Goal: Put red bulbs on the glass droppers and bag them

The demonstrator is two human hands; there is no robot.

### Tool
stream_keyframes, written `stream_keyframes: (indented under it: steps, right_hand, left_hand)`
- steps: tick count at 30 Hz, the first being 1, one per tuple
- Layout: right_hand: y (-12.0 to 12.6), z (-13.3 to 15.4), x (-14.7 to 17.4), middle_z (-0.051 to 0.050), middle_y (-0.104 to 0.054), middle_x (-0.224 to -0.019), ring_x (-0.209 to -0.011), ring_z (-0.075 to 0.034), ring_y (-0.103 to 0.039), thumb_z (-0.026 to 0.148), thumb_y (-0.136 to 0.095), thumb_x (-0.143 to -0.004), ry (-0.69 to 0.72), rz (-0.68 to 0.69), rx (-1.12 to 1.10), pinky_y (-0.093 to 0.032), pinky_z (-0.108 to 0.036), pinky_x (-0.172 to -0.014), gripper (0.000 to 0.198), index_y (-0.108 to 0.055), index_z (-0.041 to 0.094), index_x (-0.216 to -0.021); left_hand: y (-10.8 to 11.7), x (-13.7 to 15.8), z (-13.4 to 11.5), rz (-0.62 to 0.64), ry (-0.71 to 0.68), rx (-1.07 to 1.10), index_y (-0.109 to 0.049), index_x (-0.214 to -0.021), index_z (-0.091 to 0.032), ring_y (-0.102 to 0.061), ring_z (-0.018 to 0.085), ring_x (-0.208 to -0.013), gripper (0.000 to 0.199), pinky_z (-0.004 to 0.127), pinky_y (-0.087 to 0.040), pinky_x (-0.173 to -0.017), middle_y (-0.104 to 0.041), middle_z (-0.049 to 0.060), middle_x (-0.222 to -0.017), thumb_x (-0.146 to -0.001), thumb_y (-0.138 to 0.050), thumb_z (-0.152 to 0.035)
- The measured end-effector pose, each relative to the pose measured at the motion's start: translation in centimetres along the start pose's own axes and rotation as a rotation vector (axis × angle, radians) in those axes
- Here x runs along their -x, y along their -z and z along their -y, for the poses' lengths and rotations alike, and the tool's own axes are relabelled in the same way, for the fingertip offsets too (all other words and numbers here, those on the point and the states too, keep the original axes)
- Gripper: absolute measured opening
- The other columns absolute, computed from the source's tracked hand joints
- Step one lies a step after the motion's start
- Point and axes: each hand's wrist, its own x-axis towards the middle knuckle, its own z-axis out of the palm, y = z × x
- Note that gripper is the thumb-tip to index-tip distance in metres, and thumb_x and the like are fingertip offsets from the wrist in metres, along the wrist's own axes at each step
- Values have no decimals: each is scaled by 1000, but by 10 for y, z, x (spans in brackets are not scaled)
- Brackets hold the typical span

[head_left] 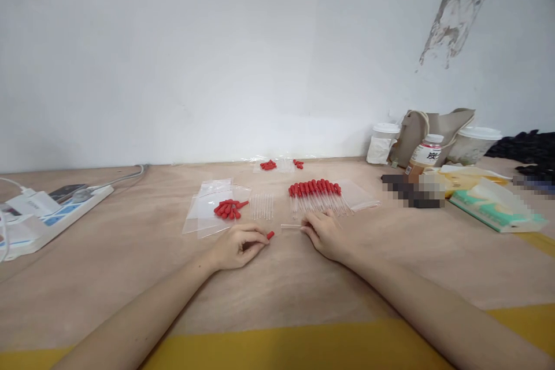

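Observation:
My left hand (pixel 243 245) pinches a red rubber dropper bulb (pixel 270 235), its narrow end pointing right. Facing it, my right hand (pixel 323 234) is closed on a thin clear dropper tube (pixel 289 226) whose free end points left. A small gap separates tube and bulb. Beyond my left hand, several loose red bulbs (pixel 229 209) lie on clear plastic bags (pixel 203 214). Several bare clear tubes (pixel 262 206) lie side by side in the middle. Past my right hand is a row of droppers with red bulbs fitted (pixel 315 191).
At the back lies clear film with more bulbs (pixel 267 165) and tubes. A power strip (pixel 65 219) with chargers is at the left. On the right stand a drink bottle (pixel 425 156), lidded cups (pixel 381 143), a bag (pixel 416 133) and a tissue pack (pixel 494 211).

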Motion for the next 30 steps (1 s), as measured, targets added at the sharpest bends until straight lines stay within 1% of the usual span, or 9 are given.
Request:
stream_keyframes:
  steps: [2, 5, 7, 10, 14, 17, 21, 26, 30]
  right_hand:
    - [-2, -1, 0, -2, -63, -81, -76, -14, -54, 20, -41, -85, 34, -26, -22, -27, -29, -74, 12, -53, 18, -82]
    - [-5, 0, 0, -5, -63, -90, -83, -15, -54, 17, -39, -86, 69, -88, -40, -28, -30, -75, 19, -56, 18, -95]
    - [-6, 1, 1, -7, -62, -94, -85, -16, -54, 14, -36, -86, 90, -120, -34, -28, -30, -74, 26, -55, 18, -103]
    - [-6, 5, 1, -6, -62, -93, -83, -15, -54, 12, -35, -86, 104, -111, -15, -29, -29, -72, 28, -57, 20, -101]
    - [-2, 10, 2, -5, -62, -92, -79, -14, -53, 16, -34, -87, 78, -60, -22, -29, -30, -74, 26, -58, 20, -96]
    - [1, 13, 2, -5, -62, -91, -80, -14, -52, 18, -33, -88, 84, -50, -58, -29, -30, -75, 26, -58, 20, -95]
    - [1, 15, 2, -4, -63, -90, -80, -13, -53, 18, -35, -87, 98, -48, -83, -28, -29, -77, 25, -59, 20, -94]
    - [1, 13, 1, -2, -64, -88, -78, -12, -54, 22, -37, -88, 118, -49, -93, -28, -28, -76, 25, -61, 22, -96]
    - [3, 11, 0, -1, -65, -87, -73, -11, -53, 20, -39, -87, 154, -35, -47, -25, -29, -74, 26, -64, 26, -94]
  left_hand:
    - [-3, -3, -1, -35, 62, -23, -63, -82, -18, -57, 14, -76, 12, 24, -46, -66, -61, 4, -85, -81, -55, -27]
    - [-11, -8, -2, -123, 172, -65, -59, -72, -17, -56, 14, -71, 16, 26, -46, -66, -58, 2, -77, -77, -60, -32]
    - [-15, -9, -2, -200, 211, -76, -59, -82, -17, -56, 14, -72, 14, 28, -47, -70, -56, 4, -88, -77, -60, -30]
    - [-19, -8, 0, -267, 201, -103, -59, -99, -17, -57, 16, -81, 21, 33, -46, -79, -46, 10, -113, -79, -57, -25]
    - [-20, -7, -1, -237, 179, -136, -65, -86, -19, -55, 18, -91, 16, 35, -44, -83, -49, 8, -112, -84, -50, -21]
    - [-20, -9, -6, -233, 202, -97, -64, -85, -20, -53, 19, -96, 16, 33, -43, -84, -54, 6, -105, -84, -49, -22]
    - [-19, -11, -13, -217, 211, -5, -61, -87, -19, -56, 16, -90, 15, 29, -43, -82, -59, 4, -98, -86, -47, -23]
    - [-20, -10, -17, -177, 228, 7, -60, -88, -19, -58, 15, -75, 16, 25, -44, -69, -63, 1, -80, -87, -45, -27]
    - [-21, -9, -17, -153, 199, -65, -60, -86, -20, -57, 16, -76, 18, 28, -42, -74, -64, 1, -79, -87, -45, -28]
